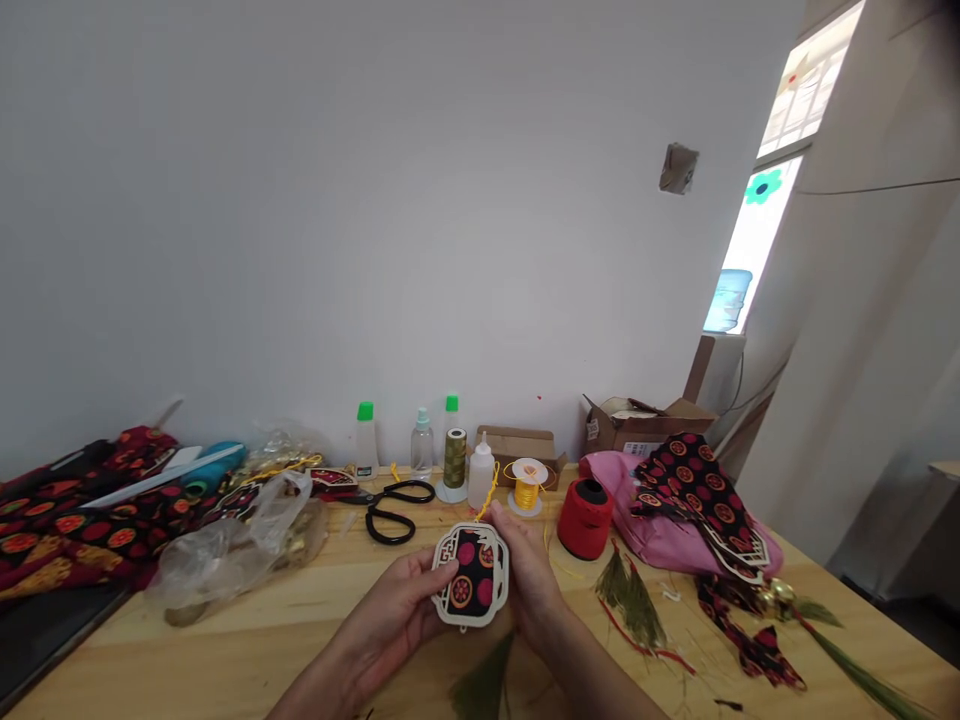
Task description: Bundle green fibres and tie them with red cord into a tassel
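Observation:
My left hand is closed on the left side of a framed ornament, its thumb across the front. The ornament has a pale cut-out frame around dark fabric with round red and orange motifs. A knotted yellow cord rises from its top. My right hand is closed along the ornament's right edge, with its fingertips near the cord; part of its grip is hidden. Below the ornament, a dark green tassel shows between my forearms. Black-handled scissors lie behind my left hand.
Behind are a squeeze bottle, green thread and a yellow cord spool. A red spool, a green tassel and a pink bag lie right. At left are plastic bags and patterned fabric. A wall rises behind.

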`<state>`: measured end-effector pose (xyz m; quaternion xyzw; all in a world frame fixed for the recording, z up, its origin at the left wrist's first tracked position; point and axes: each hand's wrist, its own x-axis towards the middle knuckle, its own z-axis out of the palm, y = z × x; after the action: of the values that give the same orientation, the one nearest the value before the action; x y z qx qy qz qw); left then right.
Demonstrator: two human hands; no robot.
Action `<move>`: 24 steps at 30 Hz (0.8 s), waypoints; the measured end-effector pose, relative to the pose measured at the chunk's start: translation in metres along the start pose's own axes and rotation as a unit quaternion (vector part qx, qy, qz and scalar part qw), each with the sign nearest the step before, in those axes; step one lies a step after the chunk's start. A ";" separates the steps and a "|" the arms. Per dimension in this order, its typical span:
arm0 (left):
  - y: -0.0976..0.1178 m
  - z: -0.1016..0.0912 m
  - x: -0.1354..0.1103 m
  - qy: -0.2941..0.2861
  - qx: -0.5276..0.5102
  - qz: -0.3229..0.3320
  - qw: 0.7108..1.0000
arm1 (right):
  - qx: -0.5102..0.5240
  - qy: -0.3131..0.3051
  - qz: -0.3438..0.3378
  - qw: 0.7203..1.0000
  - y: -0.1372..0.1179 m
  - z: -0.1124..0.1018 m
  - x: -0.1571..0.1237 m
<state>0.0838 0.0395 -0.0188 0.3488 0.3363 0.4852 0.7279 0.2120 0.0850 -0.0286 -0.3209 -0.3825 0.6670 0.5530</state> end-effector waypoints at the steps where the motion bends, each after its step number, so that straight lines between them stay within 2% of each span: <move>1: 0.000 -0.002 0.001 0.014 -0.001 0.007 1.000 | -0.021 -0.004 -0.005 1.000 0.001 0.000 0.000; 8: -0.004 -0.007 0.007 0.088 -0.010 0.031 0.996 | -0.149 -0.007 -0.061 0.987 0.003 -0.009 0.010; 12: -0.003 -0.008 0.009 0.189 -0.019 0.071 0.979 | -0.239 0.034 -0.138 0.960 -0.009 -0.021 0.022; 14: -0.003 -0.009 0.010 0.219 -0.025 0.083 0.972 | -0.287 0.034 -0.160 0.944 -0.018 -0.028 0.025; 16: -0.004 -0.009 0.011 0.224 -0.023 0.084 0.971 | -0.336 -0.001 -0.160 0.928 -0.028 -0.035 0.023; 20: -0.009 -0.014 0.016 0.215 0.017 0.096 0.972 | -0.423 -0.134 -0.103 0.890 -0.047 -0.052 0.006; 22: -0.012 -0.018 0.018 0.195 0.082 0.122 0.970 | -0.453 -0.179 -0.068 0.871 -0.053 -0.060 -0.003; 24: -0.015 -0.022 0.018 0.190 0.159 0.151 0.957 | -0.471 -0.200 -0.046 0.858 -0.055 -0.065 -0.007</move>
<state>0.0782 0.0557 -0.0455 0.4081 0.4843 0.5869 0.5044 0.2957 0.0935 -0.0141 -0.3848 -0.7679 0.4306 0.2772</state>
